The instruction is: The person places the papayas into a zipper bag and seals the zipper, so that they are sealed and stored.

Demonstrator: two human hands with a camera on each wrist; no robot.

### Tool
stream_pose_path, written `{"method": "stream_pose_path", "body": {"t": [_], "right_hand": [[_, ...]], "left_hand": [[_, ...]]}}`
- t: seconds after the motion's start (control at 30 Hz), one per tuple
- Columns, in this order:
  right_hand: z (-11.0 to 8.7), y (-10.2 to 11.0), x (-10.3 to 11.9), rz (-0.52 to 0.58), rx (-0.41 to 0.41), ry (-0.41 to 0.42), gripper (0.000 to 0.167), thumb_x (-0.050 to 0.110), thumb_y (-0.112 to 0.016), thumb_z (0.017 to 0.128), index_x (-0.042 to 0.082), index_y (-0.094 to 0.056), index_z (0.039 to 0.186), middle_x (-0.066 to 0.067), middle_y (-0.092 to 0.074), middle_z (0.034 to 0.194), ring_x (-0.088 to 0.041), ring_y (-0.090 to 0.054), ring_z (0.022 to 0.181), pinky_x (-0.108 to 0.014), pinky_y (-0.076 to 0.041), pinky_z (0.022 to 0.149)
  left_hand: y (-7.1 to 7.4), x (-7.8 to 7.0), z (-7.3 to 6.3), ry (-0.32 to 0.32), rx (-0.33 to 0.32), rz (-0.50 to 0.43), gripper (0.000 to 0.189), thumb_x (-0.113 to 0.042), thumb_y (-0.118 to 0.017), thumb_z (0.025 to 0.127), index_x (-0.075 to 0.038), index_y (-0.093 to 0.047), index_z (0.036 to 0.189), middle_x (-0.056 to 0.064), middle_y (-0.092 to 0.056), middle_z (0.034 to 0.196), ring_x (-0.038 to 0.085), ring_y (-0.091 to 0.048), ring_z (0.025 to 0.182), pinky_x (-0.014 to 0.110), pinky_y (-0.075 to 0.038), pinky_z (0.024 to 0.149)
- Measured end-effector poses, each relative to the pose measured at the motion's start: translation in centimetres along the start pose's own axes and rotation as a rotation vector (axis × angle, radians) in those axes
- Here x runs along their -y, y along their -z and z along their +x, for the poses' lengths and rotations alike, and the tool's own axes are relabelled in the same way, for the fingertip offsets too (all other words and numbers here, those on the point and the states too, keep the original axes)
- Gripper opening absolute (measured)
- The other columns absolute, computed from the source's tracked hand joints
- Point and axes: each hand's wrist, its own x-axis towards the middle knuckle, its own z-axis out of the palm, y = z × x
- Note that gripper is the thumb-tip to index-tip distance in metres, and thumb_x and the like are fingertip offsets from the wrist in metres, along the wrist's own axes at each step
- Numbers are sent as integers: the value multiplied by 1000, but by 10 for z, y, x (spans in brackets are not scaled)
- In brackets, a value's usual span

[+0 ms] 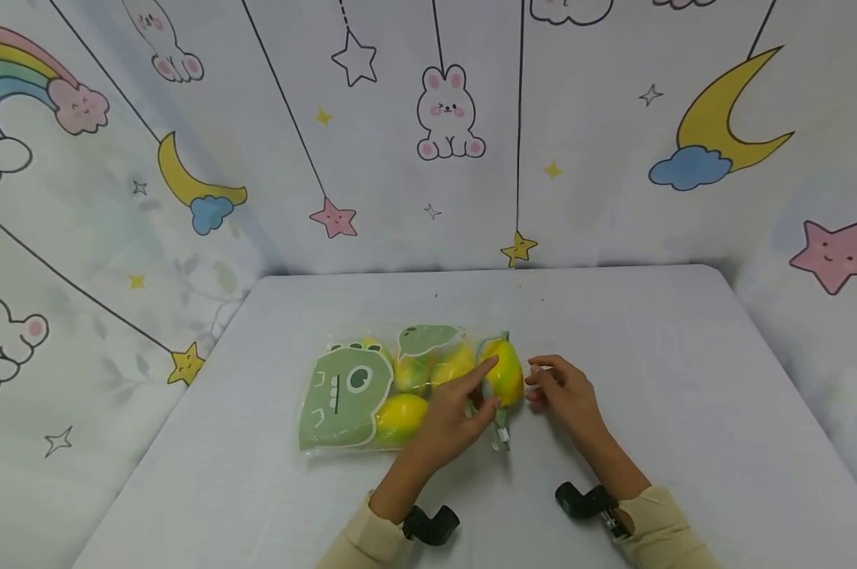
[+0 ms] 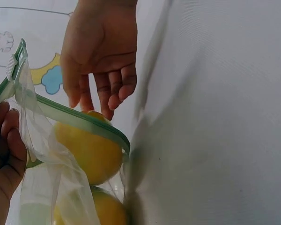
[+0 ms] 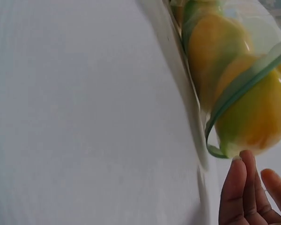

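A clear zip bag (image 1: 346, 403) with green cartoon print and a green zip edge (image 2: 79, 114) lies on the table, several yellow-green mangoes (image 1: 403, 419) inside it. One mango (image 1: 506, 373) sits in the bag's mouth at the right end, partly out past the zip edge. My left hand (image 1: 451, 419) holds the bag's opening, its thumb and index finger spread along the mouth beside that mango. Just right of the mango is my right hand (image 1: 569, 395), fingers loosely bent and holding nothing. Its fingertips (image 3: 246, 157) are right at the mango's end in the right wrist view.
The white table (image 1: 684, 379) extends to both sides of the bag. Behind it hangs a pale cloth backdrop (image 1: 584, 95) printed with rabbits, stars and moons. A black wrist camera (image 1: 431, 525) is on the left wrist and another camera (image 1: 583, 501) is on the right.
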Motion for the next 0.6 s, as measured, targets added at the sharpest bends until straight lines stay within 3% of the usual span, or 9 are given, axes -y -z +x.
{"method": "stream_pose_path", "body": {"t": [0.2,0.37,0.6], "right_hand": [[4,8,-6,18,-20,-37,34,24,-48,103,1,-57,127,-21,-68,106,-19,-70,78,-26,-58,68],[8,10,-10,40,-9,-75,34,23,-47,103,0,-57,125,-20,-68,105,-18,-69,78,-26,-58,69],[16,12,-19,86,8,-64,34,20,-47,103,-5,-56,124,-16,-68,100,-15,-68,76,-27,-58,69]], "left_hand": [[4,1,4,0,-44,-65,53,-2,-69,88,2,-53,138,7,-62,77,12,-55,71,21,-54,69],[9,2,12,74,-65,-144,49,-3,-68,89,-3,-57,136,8,-61,78,12,-53,72,22,-54,71],[24,3,32,156,-81,-276,42,-6,-64,93,-5,-59,135,10,-57,81,11,-48,73,19,-45,64]]}}
